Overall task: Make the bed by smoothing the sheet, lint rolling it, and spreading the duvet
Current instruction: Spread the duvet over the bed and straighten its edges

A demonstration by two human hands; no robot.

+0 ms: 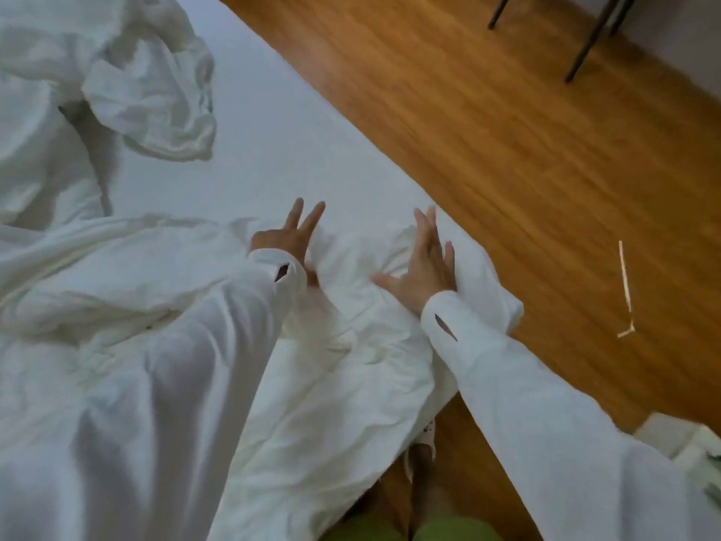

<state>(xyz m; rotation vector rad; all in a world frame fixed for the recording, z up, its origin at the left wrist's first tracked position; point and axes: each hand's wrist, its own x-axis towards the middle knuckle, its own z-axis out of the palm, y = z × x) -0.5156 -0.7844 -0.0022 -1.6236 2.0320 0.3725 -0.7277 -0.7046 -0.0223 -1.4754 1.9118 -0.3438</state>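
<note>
Duvet lies bunched over the bed's near end, its crumpled edge reaching the mattress side by the wooden floor. Left hand rests on it at about six o'clock, two fingers straight, nothing gripped. Right hand presses flat at five o'clock, fingers spread. Bare sheet stretches toward twelve, and a rumpled white pillow sits at ten.
</note>
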